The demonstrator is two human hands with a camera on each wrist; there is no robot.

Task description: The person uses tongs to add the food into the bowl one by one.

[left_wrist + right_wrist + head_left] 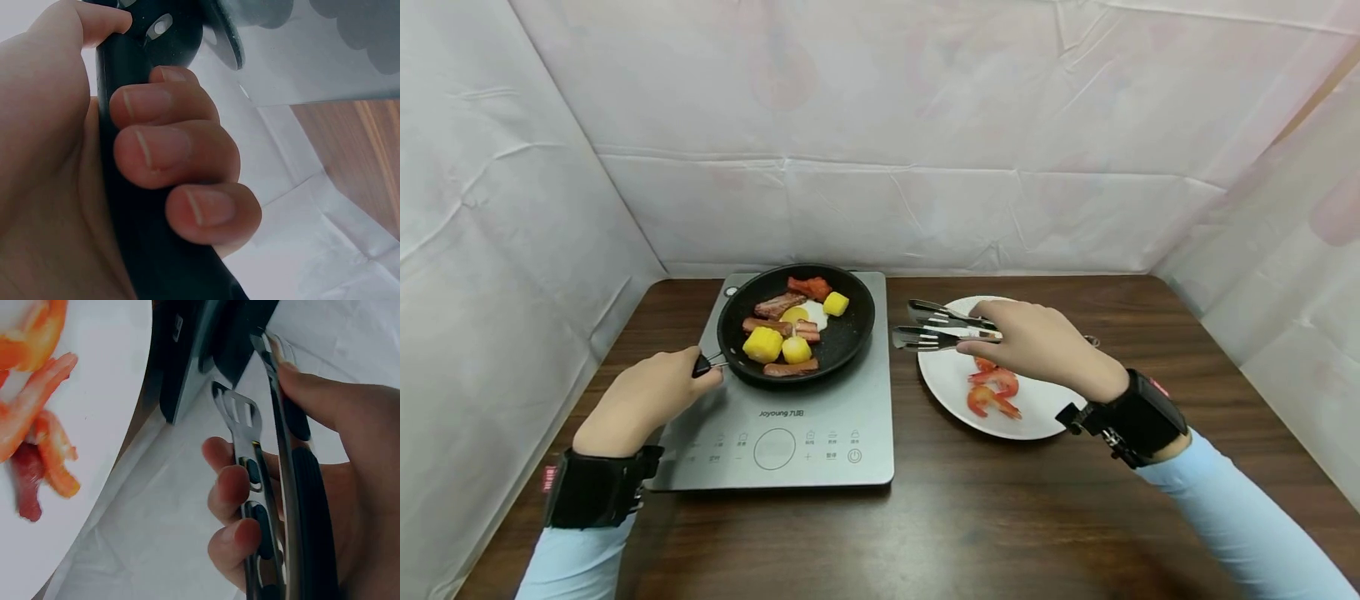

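Note:
My left hand (pixel 651 396) grips the black handle (pixel 150 250) of a frying pan (pixel 846 346), its fingers curled round it in the left wrist view. In the pan lie yellow corn chunks (pixel 763 344), a fried egg (pixel 815 313), brown sausage strips (pixel 792 367) and some reddish meat (pixel 810 288). My right hand (pixel 1041 342) holds metal tongs (pixel 928 337) with dark grips, their tips apart and nothing between them. Under that hand is a white plate (pixel 943 387) with several cooked shrimp (pixel 992 402). In the right wrist view, the shrimp (pixel 37 412) lie beside the tongs (pixel 275 450).
The pan is over a silver induction cooktop (pixel 850 417) with a touch panel along its front. Both cooktop and plate stand on a dark wooden table (pixel 970 517). White cloth (pixel 880 217) hangs behind the table and along both sides.

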